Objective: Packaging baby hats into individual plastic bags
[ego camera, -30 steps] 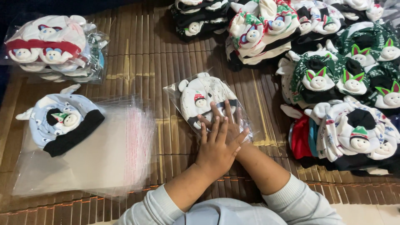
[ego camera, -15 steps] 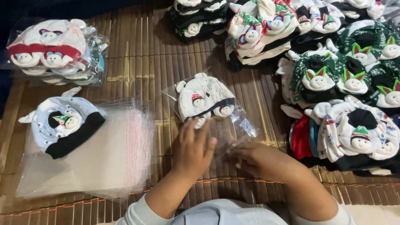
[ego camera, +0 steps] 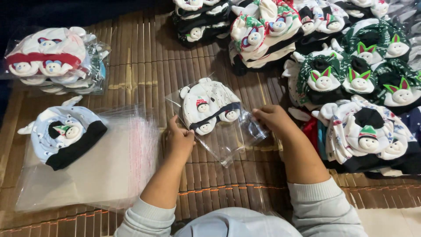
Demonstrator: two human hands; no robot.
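top hat piles (ego camera: pixel 280 17): cut by edge | right hats (ego camera: pixel 394 145): cropped | fingertips: hidden under bag (ego camera: pixel 228 136)

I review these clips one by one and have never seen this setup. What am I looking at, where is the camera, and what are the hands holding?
There is no machine here: a person works with bare hands, and the single camera sits on their head, looking down. The left hand and right hand each pinch a side of a clear plastic bag with a white baby hat inside. All this lies on a bamboo mat. To the left, a pale blue hat rests on a stack of empty clear bags; bagged hats sit beyond, and loose hats are piled at right.
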